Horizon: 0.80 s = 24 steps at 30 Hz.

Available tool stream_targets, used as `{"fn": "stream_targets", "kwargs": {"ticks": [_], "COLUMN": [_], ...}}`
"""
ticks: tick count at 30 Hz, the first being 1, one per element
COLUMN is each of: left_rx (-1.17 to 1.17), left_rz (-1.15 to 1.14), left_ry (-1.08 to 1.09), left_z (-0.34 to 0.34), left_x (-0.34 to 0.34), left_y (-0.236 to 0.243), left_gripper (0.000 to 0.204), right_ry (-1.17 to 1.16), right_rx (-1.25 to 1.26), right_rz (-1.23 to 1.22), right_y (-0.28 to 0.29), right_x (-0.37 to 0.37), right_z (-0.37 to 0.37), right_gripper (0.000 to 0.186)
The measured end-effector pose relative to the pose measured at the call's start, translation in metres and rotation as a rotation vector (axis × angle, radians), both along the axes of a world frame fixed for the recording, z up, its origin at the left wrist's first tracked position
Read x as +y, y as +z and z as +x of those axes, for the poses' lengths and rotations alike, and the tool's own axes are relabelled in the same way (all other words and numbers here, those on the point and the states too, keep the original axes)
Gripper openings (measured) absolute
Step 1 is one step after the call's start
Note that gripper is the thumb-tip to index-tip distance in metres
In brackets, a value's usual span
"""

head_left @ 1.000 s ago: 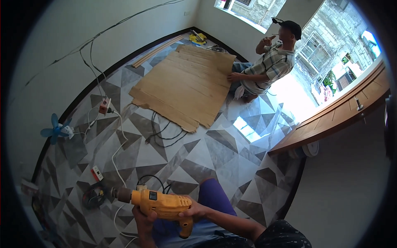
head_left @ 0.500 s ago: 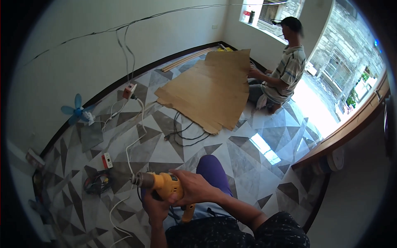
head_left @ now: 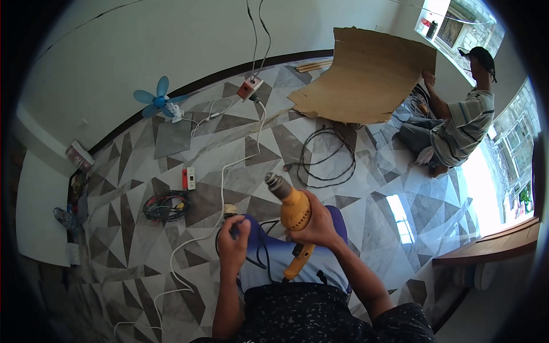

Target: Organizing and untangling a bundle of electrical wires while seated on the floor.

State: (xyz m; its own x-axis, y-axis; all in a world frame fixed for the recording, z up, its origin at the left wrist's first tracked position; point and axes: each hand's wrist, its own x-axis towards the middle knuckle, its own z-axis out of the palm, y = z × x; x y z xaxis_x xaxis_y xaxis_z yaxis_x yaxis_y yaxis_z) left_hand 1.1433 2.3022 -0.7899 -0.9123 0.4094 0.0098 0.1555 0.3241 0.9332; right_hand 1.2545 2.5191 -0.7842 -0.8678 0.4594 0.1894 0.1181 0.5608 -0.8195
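Note:
My right hand [head_left: 318,226] is closed around the body of a yellow power drill [head_left: 296,212], above my lap. The drill's metal chuck points up and to the left, and its handle hangs down toward my lap. My left hand [head_left: 233,243] is off the drill, to its left by my knee, with the fingers curled in toward the thumb. Whatever those fingers may hold is too small to make out. A dark cord [head_left: 263,251] loops over my lap between the hands. Just beyond my left hand is a small pale round object [head_left: 230,210].
A person [head_left: 463,123] sits at the far right, one hand on a raised cardboard sheet [head_left: 372,80]. On the tiled floor lie a coiled black cable [head_left: 303,166], a bundle of wires [head_left: 166,207], a red-and-white socket box [head_left: 189,178] and a white cord [head_left: 223,177]. A blue fan [head_left: 159,101] stands by the wall.
My left hand has let go of the drill and moved left. The drill now tilts upward in my right hand. The other person has lifted the cardboard, and my view has turned left.

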Motion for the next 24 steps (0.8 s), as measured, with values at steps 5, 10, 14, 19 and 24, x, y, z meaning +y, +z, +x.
{"fn": "stream_targets", "kwargs": {"ticks": [5, 10, 14, 19, 24], "left_rx": [0.084, 0.114, 0.035, -0.005, -0.042], "left_rz": [0.053, -0.007, -0.229, -0.245, -0.206], "left_ry": [0.119, -0.031, -0.233, -0.383, -0.44], "left_z": [-0.062, -0.105, -0.118, -0.114, -0.107], "left_x": [0.041, 0.105, 0.138, 0.171, 0.182], "left_y": [-0.01, -0.039, -0.054, -0.069, -0.091], "left_gripper": [0.024, 0.019, 0.014, 0.013, 0.013], "right_ry": [-0.158, -0.201, -0.15, -0.052, -0.072], "right_rx": [-0.195, -0.235, -0.458, -0.597, -0.598], "right_rz": [-0.051, -0.117, -0.179, -0.159, -0.135], "right_y": [-0.096, -0.234, -0.277, -0.303, -0.33], "right_x": [0.092, 0.156, 0.159, 0.153, 0.13], "right_z": [-0.07, -0.118, -0.136, -0.122, -0.104], "right_gripper": [0.09, 0.089, 0.092, 0.091, 0.091]}}
